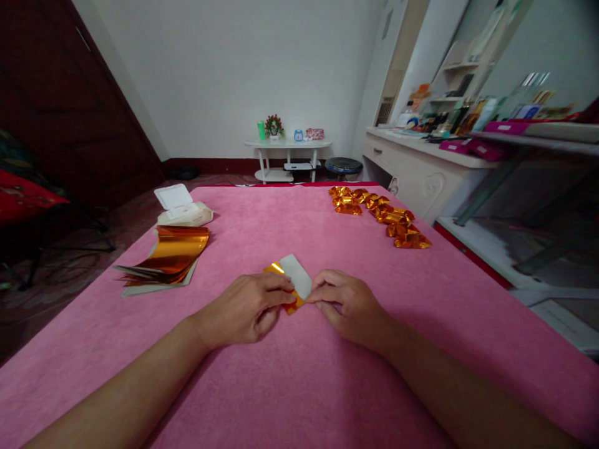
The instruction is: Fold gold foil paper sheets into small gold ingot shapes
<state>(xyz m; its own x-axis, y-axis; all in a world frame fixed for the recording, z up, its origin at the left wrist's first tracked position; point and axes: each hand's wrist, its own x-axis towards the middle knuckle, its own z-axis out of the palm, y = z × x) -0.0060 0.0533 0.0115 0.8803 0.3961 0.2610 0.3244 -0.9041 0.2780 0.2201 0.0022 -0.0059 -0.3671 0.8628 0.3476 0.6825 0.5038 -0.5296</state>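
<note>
A sheet of gold foil paper (297, 275), pale on its back, lies partly folded on the pink cloth, with a shiny gold strip along its left and lower side. My left hand (255, 305) rests over the gold part, fingers stretched out and pressing it down. At the paper's lower right corner, my right hand (349, 305) has thumb and fingertips pinched together on the edge. A stack of gold foil sheets (180, 249) sits at the left. Several folded gold foil pieces (393, 216) are grouped at the far right.
The pink cloth (262, 218) covers the table. A white packet with a raised lid (186, 213) stands behind the stack. Beyond the table are a small white stand (287, 144), a round stool (344, 166) and, to the right, a cluttered white dresser (421, 149).
</note>
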